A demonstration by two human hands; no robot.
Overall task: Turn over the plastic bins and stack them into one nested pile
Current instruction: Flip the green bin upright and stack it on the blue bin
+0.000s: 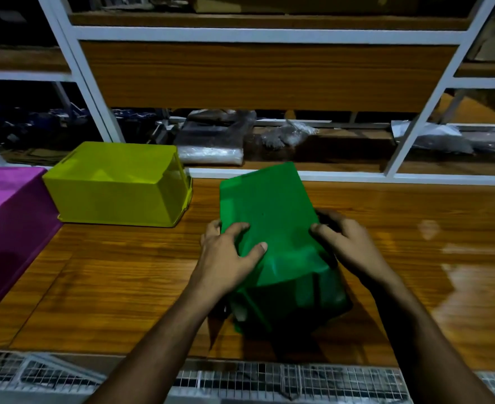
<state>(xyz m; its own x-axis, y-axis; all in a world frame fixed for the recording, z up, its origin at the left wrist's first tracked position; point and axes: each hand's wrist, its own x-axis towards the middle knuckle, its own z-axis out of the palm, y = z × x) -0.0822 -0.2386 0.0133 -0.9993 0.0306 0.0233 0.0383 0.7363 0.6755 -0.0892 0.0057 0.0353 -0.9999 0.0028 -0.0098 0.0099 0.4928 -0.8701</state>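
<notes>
We see a green bin (269, 217) at the middle of the wooden table (400, 228), bottom up and tilted, its base facing us. The left hand (225, 252) takes its left side, fingers and thumb curled over the base in a firm grip. The right hand (342, 243) holds the right side, its fingers wrapped around the far edge, though they are partly hidden. To the left, a yellow bin (118, 185) sits upside down, and just beside it a purple bin (10, 223), also inverted. Wrapped packages (214, 138) lie on the shelf (269, 74) behind.
</notes>
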